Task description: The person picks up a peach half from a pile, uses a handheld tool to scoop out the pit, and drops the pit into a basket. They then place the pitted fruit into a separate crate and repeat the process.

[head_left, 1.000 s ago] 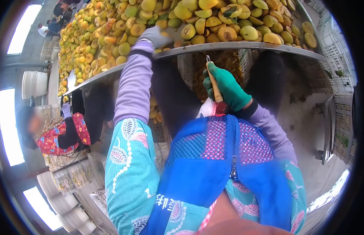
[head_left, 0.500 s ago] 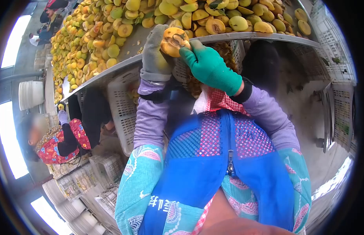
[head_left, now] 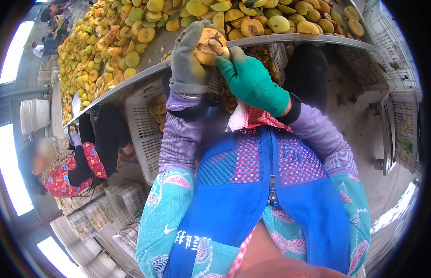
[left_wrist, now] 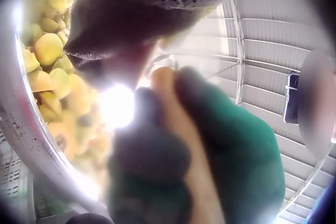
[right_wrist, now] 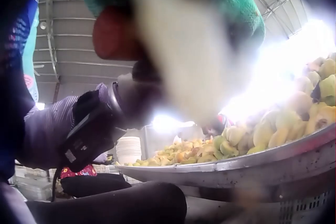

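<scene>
My left hand (head_left: 188, 58), in a grey glove, grips a halved yellow peach-like fruit (head_left: 209, 45) over the table's near edge. The brown, torn cut face of the fruit is turned up toward the head camera. My right hand (head_left: 256, 84), in a green glove, has its fingertips right at the fruit's right side. It grips a pitting tool with a wooden handle (left_wrist: 184, 140), which shows between the green fingers in the left wrist view. A thin metal loop (left_wrist: 167, 60) is at the tool's tip. In the head view the glove hides most of the tool.
Many halved fruits (head_left: 132, 34) are heaped on a metal table with a raised rim (head_left: 146, 74). A white slotted crate (head_left: 143, 129) stands below the rim at left, holding some fruit. Another person (head_left: 76, 171) sits farther left. Stacked white basins (head_left: 34, 116) stand beyond.
My left hand has come back from the heap with a fruit half. My right hand has moved up and left with the tool to meet it. Over the last half second both hands stay close together.
</scene>
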`<control>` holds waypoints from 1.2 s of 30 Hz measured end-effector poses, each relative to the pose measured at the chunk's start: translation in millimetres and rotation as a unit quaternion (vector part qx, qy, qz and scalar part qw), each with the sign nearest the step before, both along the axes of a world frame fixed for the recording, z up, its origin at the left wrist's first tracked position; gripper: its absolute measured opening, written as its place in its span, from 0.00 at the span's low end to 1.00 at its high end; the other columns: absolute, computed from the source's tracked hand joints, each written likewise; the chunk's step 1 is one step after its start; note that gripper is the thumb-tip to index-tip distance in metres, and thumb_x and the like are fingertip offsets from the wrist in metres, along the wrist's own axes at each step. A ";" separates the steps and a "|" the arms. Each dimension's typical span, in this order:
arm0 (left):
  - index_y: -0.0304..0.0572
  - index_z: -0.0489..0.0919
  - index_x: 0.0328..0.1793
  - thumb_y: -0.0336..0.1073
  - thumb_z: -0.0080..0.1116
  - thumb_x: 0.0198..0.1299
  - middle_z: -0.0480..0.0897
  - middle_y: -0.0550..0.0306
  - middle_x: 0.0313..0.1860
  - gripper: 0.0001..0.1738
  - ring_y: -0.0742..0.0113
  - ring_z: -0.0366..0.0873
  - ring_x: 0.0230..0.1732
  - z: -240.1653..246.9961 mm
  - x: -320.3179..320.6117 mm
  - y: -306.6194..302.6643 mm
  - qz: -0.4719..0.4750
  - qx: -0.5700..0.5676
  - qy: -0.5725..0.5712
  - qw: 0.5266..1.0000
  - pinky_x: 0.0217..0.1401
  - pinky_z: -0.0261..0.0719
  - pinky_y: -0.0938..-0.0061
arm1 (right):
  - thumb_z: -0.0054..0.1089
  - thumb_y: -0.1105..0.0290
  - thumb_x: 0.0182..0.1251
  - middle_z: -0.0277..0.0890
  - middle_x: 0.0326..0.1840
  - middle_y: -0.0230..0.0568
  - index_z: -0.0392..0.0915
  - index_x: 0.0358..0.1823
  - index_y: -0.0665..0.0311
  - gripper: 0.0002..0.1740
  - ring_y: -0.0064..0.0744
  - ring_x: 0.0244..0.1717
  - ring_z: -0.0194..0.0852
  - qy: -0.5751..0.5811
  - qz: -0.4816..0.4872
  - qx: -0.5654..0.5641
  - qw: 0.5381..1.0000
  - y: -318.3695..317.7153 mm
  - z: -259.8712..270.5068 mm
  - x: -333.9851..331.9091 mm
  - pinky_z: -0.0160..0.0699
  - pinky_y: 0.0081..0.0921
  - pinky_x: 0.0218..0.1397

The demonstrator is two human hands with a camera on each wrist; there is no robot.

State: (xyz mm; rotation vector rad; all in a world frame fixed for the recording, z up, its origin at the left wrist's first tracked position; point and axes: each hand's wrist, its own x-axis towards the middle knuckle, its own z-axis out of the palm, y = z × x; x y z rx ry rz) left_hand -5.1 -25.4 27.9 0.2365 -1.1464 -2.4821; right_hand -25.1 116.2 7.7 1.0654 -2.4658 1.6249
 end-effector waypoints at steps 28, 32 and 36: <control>0.35 0.76 0.49 0.43 0.52 0.69 0.81 0.50 0.39 0.16 0.62 0.82 0.37 2.3 5.6 11.8 -0.011 -0.078 -0.063 0.995 0.38 0.82 0.72 | 0.47 0.53 0.74 0.75 0.25 0.55 0.70 0.41 0.70 0.22 0.46 0.19 0.76 -0.062 0.023 -0.066 0.996 -7.7 -37.4 -4.7 0.72 0.38 0.20; 0.34 0.78 0.43 0.47 0.59 0.65 0.82 0.48 0.30 0.19 0.63 0.81 0.25 3.2 -0.9 18.4 0.048 -0.099 -0.083 0.990 0.27 0.81 0.73 | 0.48 0.55 0.74 0.73 0.25 0.47 0.72 0.40 0.70 0.21 0.37 0.27 0.73 -0.314 0.070 -0.125 0.938 -14.1 -7.3 17.1 0.71 0.34 0.28; 0.33 0.79 0.41 0.47 0.59 0.65 0.82 0.47 0.29 0.20 0.62 0.81 0.23 -2.8 -5.0 21.0 0.058 -0.094 -0.063 0.992 0.25 0.81 0.71 | 0.47 0.54 0.76 0.68 0.24 0.28 0.75 0.38 0.70 0.22 0.16 0.29 0.61 -0.310 0.048 -0.132 0.940 -17.7 -7.3 20.5 0.65 0.22 0.30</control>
